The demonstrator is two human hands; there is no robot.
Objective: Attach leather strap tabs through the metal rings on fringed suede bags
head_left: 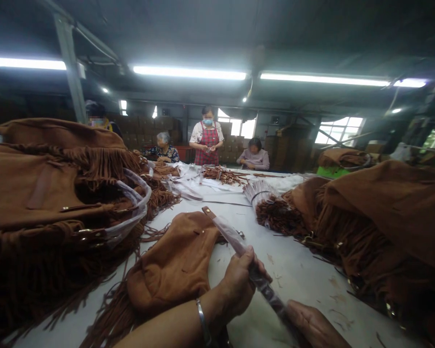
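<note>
A dim workshop under fluorescent tubes holds a long white table (304, 275), with co-workers (207, 140) at 12 o'clock and fringed brown suede bags piled in a left heap (50, 193) at 9 o'clock and a right heap (384, 217) at 3 o'clock. At 6 o'clock the left hand (242, 280) is clenched around a plastic-wrapped strap (227, 234), which runs up toward 11 o'clock to a fringed suede bag (177, 261) lying flat on the table. The right hand (313, 326) sits at 5 o'clock against the strap's lower end, but whether it grips cannot be told.
</note>
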